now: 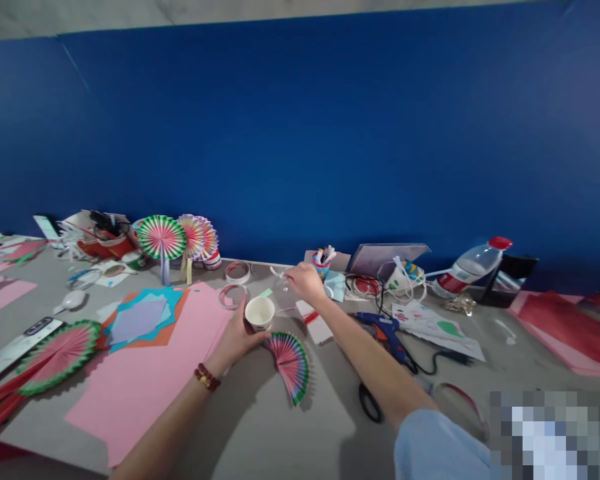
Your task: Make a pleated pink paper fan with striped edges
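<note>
My left hand (240,333), a beaded bracelet at its wrist, is wrapped round a white paper cup (260,313). The cup stands upright, and I look down into its mouth. A pleated paper fan (291,363) in pink, green and purple lies half spread just right of the cup. Farther back, my right hand (306,283) reaches over the table with its fingers pinched together. A small whitish, partly see-through piece (279,273) shows at those fingertips; its kind is unclear. Two tape rolls (237,272) lie behind the cup.
Pink paper sheets (150,387) and a round green-edged fan (63,357) lie to the left. Finished-looking round fans (161,237) stand at the back. A blue glue gun (387,330) and scissors (370,403) lie under or beside my right arm. A plastic bottle (473,267) tilts against the blue partition (300,133).
</note>
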`<action>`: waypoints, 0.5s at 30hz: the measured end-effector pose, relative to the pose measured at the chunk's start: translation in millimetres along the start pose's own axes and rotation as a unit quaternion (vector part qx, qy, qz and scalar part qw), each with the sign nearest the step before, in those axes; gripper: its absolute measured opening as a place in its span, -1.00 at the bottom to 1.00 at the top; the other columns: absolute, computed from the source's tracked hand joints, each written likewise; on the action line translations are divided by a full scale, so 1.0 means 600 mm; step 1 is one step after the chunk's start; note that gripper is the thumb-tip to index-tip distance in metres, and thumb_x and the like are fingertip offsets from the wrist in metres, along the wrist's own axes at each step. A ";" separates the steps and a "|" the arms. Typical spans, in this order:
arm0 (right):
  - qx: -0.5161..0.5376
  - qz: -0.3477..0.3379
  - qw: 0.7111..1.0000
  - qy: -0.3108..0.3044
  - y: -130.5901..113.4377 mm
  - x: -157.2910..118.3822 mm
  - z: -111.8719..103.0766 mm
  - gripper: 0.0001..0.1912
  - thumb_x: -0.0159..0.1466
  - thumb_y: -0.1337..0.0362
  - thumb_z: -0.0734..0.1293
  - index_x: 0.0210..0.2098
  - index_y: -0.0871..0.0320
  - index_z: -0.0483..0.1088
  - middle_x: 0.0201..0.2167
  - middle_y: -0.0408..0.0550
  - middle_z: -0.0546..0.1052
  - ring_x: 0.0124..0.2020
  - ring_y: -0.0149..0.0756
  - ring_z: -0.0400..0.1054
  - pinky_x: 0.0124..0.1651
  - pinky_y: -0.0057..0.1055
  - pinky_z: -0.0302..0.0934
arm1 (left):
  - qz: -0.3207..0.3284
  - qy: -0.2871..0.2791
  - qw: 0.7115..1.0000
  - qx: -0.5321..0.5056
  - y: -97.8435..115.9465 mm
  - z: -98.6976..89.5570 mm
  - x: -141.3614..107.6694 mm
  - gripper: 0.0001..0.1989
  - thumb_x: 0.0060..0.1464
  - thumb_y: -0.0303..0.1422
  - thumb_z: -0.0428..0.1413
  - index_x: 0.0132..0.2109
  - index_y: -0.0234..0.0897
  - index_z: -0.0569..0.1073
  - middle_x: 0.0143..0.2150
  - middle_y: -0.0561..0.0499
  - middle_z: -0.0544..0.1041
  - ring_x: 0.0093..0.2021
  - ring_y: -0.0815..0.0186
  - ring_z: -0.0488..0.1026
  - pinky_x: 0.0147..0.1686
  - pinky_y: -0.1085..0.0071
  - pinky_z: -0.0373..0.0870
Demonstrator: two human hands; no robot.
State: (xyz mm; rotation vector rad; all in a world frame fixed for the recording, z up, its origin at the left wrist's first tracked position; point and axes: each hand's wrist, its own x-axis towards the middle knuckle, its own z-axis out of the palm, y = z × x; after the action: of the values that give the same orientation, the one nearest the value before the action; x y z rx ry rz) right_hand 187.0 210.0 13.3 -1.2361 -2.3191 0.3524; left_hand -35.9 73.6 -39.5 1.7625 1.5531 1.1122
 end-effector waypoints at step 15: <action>0.625 0.090 0.773 0.053 -0.178 -0.046 -0.028 -0.67 -0.05 0.09 0.53 -0.44 0.09 0.38 -0.45 -0.18 0.52 -0.40 -0.32 0.41 -0.26 -0.39 0.29 | 0.183 0.059 0.981 0.011 0.147 -0.040 0.040 -0.49 0.27 -0.31 0.01 0.33 -0.19 0.17 0.32 -0.16 0.31 0.29 0.13 0.28 0.22 0.19 0.26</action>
State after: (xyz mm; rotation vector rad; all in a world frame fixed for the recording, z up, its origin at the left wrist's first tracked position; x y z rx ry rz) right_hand 133.9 127.7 66.1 -0.6789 -1.2609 1.5174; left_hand -9.5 77.0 51.5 2.0879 1.3410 1.3988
